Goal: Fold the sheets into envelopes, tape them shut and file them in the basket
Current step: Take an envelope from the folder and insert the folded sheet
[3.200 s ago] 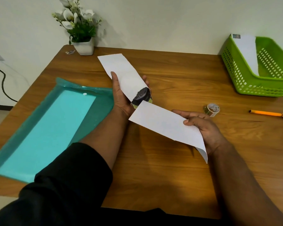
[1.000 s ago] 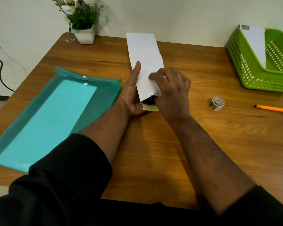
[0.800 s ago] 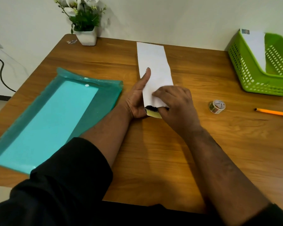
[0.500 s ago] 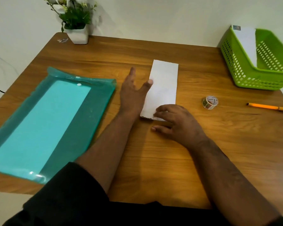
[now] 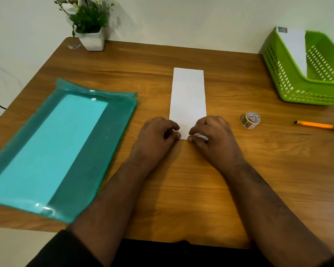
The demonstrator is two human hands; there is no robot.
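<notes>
A folded white sheet lies flat on the wooden table as a long narrow strip pointing away from me. My left hand and my right hand rest curled at its near end, one on each corner, fingertips pinching the paper. Under my right fingers a small bit of paper is turned up. A small roll of tape stands to the right of the sheet. At the back right is the green basket, with a white envelope leaning inside it.
A teal plastic folder holding paper covers the left of the table. An orange pencil lies at the right edge. A white pot with a plant stands at the back left, against the wall.
The sheet, held up over a dark object in my left hand, now lies flat on the table. Both hands have come to its near end. The dark object is out of sight.
</notes>
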